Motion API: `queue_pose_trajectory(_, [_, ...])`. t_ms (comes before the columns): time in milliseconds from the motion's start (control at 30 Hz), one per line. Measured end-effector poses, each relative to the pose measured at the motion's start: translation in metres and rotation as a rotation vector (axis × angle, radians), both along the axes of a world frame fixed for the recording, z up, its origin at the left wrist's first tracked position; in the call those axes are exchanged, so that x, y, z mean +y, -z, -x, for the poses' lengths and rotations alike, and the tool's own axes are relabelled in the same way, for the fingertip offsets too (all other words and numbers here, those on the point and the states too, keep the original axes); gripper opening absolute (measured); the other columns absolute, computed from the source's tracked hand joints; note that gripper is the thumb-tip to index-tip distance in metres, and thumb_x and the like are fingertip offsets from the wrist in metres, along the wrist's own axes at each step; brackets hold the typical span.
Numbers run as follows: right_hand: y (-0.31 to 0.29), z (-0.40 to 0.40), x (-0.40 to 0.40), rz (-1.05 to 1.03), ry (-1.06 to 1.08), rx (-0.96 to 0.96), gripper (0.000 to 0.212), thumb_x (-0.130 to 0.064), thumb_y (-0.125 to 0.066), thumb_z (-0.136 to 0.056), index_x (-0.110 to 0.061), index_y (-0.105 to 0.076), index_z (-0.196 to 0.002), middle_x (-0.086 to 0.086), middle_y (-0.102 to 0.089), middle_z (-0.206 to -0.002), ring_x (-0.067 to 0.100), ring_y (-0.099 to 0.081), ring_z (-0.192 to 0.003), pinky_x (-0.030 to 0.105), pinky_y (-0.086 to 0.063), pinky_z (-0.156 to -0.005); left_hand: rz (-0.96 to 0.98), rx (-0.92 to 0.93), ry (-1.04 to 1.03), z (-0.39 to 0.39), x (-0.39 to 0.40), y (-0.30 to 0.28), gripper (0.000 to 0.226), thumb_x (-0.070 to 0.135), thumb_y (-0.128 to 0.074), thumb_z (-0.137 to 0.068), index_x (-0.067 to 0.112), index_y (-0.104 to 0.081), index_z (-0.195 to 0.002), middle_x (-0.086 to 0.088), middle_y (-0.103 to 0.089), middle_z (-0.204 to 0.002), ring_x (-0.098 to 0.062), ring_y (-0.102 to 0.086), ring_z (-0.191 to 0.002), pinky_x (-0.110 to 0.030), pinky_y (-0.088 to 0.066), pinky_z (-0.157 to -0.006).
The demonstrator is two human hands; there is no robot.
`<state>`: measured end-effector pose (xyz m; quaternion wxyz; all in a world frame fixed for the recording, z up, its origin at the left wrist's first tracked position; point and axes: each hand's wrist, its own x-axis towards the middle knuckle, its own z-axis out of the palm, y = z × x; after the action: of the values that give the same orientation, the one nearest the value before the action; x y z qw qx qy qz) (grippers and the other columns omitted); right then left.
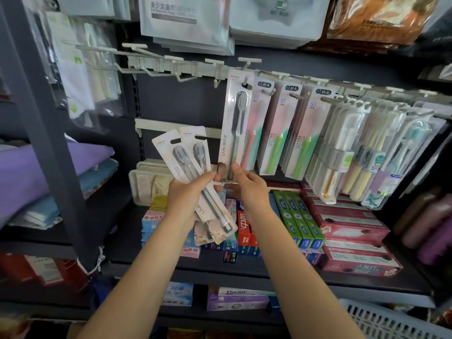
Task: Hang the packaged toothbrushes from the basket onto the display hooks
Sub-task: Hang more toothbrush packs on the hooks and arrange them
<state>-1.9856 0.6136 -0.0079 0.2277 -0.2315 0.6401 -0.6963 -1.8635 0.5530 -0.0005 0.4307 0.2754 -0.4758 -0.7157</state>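
Note:
My left hand [186, 199] grips a fanned bunch of packaged toothbrushes [188, 157], grey brushes on pale cards, held below the hook rail. My right hand [247, 187] pinches the bottom of one more such pack [236, 123], which stands upright with its top slot on a white display hook [245, 83]. Left of that pack, several white hooks [171, 67] stick out bare from the rail. A white slatted basket [391, 321] shows at the bottom right corner; its inside is hidden.
Right of the pack hang pink and green toothbrush cards [288, 128] and clear toothbrush cases [362, 152]. Toothpaste boxes [300, 223] fill the shelf beneath my hands. Folded towels [36, 172] lie at the left behind a dark shelf post [49, 133]. Bagged goods hang above.

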Motion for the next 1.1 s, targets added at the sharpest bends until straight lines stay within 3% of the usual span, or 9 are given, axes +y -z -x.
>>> queue_pose_trajectory(200, [-0.015,0.011,-0.028,0.019,0.042,-0.182,0.032,-0.039,-0.073,-0.092,-0.009,-0.064,-0.086,0.011,-0.074,-0.073,0.024,-0.072,-0.073,0.034,-0.061,-0.079,0.000,-0.029,0.001,0.005,-0.010,0.002,0.012,0.007,-0.075,-0.087,0.010,-0.073,-0.098,-0.009,-0.078,-0.085,-0.023,-0.075,-0.070,-0.040,-0.062,-0.070])
queue_pose_trajectory(267, [-0.016,0.013,-0.031,0.025,0.071,-0.202,0.034,-0.040,-0.073,-0.091,-0.009,-0.061,-0.081,0.011,-0.072,-0.074,0.022,-0.070,-0.069,0.032,-0.061,-0.075,-0.009,-0.036,0.008,0.006,-0.011,0.002,0.013,0.010,-0.076,-0.087,0.011,-0.073,-0.101,-0.008,-0.079,-0.086,-0.021,-0.075,-0.070,-0.039,-0.061,-0.070])
queue_pose_trajectory(400, [-0.001,0.016,-0.029,-0.014,0.066,-0.212,0.048,-0.047,-0.072,-0.090,-0.002,-0.063,-0.104,0.011,-0.072,-0.090,0.021,-0.072,-0.071,0.030,-0.060,-0.066,-0.012,-0.063,0.032,0.004,-0.014,0.003,0.014,0.024,-0.071,-0.094,0.015,-0.071,-0.105,-0.005,-0.079,-0.086,-0.018,-0.076,-0.071,-0.032,-0.060,-0.063])
queue_pose_trajectory(467, [0.010,0.016,-0.024,-0.058,0.058,-0.225,0.046,-0.046,-0.071,-0.091,-0.002,-0.063,-0.103,0.011,-0.071,-0.088,0.021,-0.071,-0.072,0.029,-0.059,-0.064,-0.001,-0.072,0.062,0.003,-0.013,0.003,0.019,0.029,-0.066,-0.098,0.015,-0.069,-0.110,-0.006,-0.079,-0.089,-0.017,-0.075,-0.070,-0.029,-0.058,-0.057])
queue_pose_trajectory(567, [0.020,0.012,-0.011,-0.093,0.019,-0.210,0.041,-0.042,-0.069,-0.094,-0.002,-0.065,-0.103,0.010,-0.071,-0.085,0.020,-0.069,-0.067,0.029,-0.056,-0.061,0.026,-0.082,0.086,0.005,-0.013,0.003,0.023,0.032,-0.065,-0.098,0.016,-0.070,-0.113,-0.005,-0.079,-0.096,-0.020,-0.076,-0.081,-0.036,-0.062,-0.066])
queue_pose_trajectory(633, [0.019,0.007,-0.004,-0.072,-0.049,-0.154,0.039,-0.042,-0.066,-0.096,-0.003,-0.068,-0.105,0.008,-0.071,-0.084,0.019,-0.068,-0.067,0.030,-0.055,-0.063,0.031,-0.065,0.065,0.007,-0.011,0.002,0.021,0.030,-0.070,-0.095,0.017,-0.072,-0.111,-0.004,-0.079,-0.095,-0.022,-0.076,-0.087,-0.039,-0.063,-0.075])
queue_pose_trajectory(800, [-0.003,-0.010,0.005,0.032,-0.247,0.028,0.031,-0.049,-0.068,-0.092,-0.021,-0.079,-0.100,0.002,-0.077,-0.106,0.023,-0.070,-0.105,0.042,-0.053,-0.098,0.051,-0.005,0.047,0.009,0.000,-0.012,0.008,0.021,-0.071,-0.094,0.019,-0.074,-0.101,0.003,-0.079,-0.086,-0.011,-0.075,-0.079,-0.021,-0.056,-0.060])
queue_pose_trajectory(933, [-0.014,-0.021,0.014,0.129,-0.250,0.094,0.009,-0.020,-0.071,-0.094,-0.018,-0.078,-0.088,0.011,-0.068,-0.091,0.025,-0.060,-0.087,0.045,-0.049,-0.086,0.080,-0.001,0.058,-0.001,0.004,-0.016,0.005,0.022,-0.070,-0.094,0.022,-0.074,-0.098,0.006,-0.079,-0.085,-0.007,-0.075,-0.079,-0.020,-0.054,-0.064])
queue_pose_trajectory(1100, [-0.033,-0.036,0.031,0.169,-0.174,0.218,0.007,-0.015,-0.068,-0.096,-0.015,-0.072,-0.090,-0.019,-0.067,-0.068,-0.006,-0.061,-0.068,0.010,-0.048,-0.067,0.126,-0.015,0.003,-0.022,0.006,-0.021,0.007,0.023,-0.075,-0.091,0.022,-0.075,-0.098,0.005,-0.079,-0.091,-0.016,-0.075,-0.094,-0.035,-0.057,-0.087])
